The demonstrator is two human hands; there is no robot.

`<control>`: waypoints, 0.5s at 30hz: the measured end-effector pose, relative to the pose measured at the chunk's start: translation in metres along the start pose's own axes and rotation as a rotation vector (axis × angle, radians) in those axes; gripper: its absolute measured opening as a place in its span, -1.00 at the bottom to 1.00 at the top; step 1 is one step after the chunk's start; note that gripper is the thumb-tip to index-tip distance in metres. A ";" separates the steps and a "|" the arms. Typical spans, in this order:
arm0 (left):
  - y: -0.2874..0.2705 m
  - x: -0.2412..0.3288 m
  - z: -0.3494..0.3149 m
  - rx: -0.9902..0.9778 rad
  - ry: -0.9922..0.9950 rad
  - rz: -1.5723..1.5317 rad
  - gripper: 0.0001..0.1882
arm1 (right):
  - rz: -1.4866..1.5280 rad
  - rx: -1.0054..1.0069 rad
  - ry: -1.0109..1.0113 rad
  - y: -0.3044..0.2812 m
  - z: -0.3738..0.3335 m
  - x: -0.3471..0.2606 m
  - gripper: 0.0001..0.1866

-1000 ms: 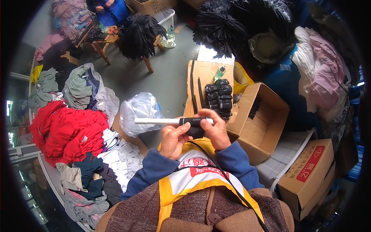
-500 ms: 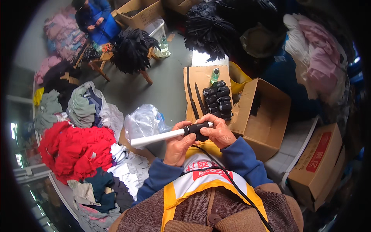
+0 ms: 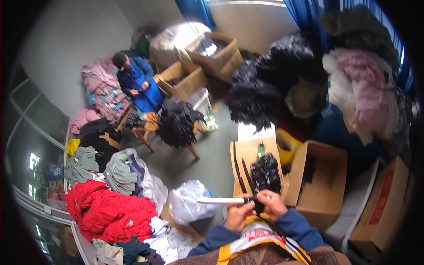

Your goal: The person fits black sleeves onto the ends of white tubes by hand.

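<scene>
A long white tube (image 3: pixel 216 201) juts to the left from between my hands. Round its right end sits a black roll of material (image 3: pixel 257 205), partly hidden by my fingers. My left hand (image 3: pixel 238 217) is closed on the tube beside the roll. My right hand (image 3: pixel 272 204) is closed, its fingers gripping the black roll. Just beyond my hands lies a cardboard sheet (image 3: pixel 240 143) bearing long black strips (image 3: pixel 239 170), several black rolled bundles (image 3: pixel 266 173) and a small green-tinted bottle (image 3: pixel 261 150).
To the right stand an open cardboard box (image 3: pixel 324 183) and a closed carton (image 3: pixel 382 207). A clear plastic bag (image 3: pixel 187 203) and red cloth (image 3: pixel 110 210) lie left. Farther off, a person in blue (image 3: pixel 139 86) sits by a wooden bench (image 3: pixel 148 128) with a black strip bundle (image 3: pixel 179 123).
The view has tilted up, showing more of the far room, and my hands sit lower right in it. The tube's right end, visible before, is now hidden by my right hand.
</scene>
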State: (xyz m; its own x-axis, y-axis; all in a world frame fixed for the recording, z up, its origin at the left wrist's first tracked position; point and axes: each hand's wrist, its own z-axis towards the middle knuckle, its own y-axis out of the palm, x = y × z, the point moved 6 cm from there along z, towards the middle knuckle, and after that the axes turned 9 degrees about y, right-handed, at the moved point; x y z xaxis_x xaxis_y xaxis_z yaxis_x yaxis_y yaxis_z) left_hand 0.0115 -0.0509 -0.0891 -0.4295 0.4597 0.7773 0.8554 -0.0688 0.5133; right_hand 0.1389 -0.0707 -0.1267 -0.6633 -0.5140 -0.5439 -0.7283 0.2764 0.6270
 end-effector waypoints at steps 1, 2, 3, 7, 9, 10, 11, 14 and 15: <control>0.002 -0.002 0.001 -0.004 -0.023 -0.022 -0.68 | -0.024 0.038 0.027 -0.008 0.004 0.003 -0.84; 0.006 -0.005 0.002 -0.008 -0.026 -0.029 -0.66 | -0.020 0.055 -0.011 -0.009 0.004 0.000 -0.83; 0.008 -0.007 0.001 -0.006 -0.028 -0.037 -0.65 | -0.015 0.068 -0.043 -0.008 0.000 -0.006 -0.82; 0.009 -0.013 0.012 -0.050 -0.053 -0.103 -0.62 | -0.064 0.109 -0.082 -0.005 -0.002 -0.022 -0.84; 0.005 -0.012 0.016 -0.042 -0.086 -0.137 -0.59 | -0.145 0.155 -0.118 0.004 -0.004 -0.032 -0.82; 0.005 -0.010 0.018 -0.045 -0.083 -0.148 -0.59 | -0.185 0.140 -0.150 -0.003 0.005 -0.029 -0.82; 0.006 -0.008 0.021 -0.049 -0.082 -0.158 -0.60 | -0.225 0.128 -0.182 -0.009 0.014 -0.028 -0.82; 0.014 0.002 0.016 -0.078 -0.139 -0.209 -0.69 | -0.127 0.012 -0.172 0.005 0.019 -0.034 -0.82; 0.015 0.006 0.016 -0.095 -0.197 -0.196 -0.73 | -0.076 -0.048 -0.133 0.009 0.019 -0.034 -0.80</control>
State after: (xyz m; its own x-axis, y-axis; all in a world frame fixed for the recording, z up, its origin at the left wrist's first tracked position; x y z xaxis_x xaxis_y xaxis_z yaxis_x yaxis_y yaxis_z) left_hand 0.0265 -0.0356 -0.0828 -0.5113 0.6352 0.5788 0.7268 -0.0398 0.6857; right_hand 0.1516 -0.0355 -0.1129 -0.6259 -0.4193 -0.6576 -0.7702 0.2001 0.6056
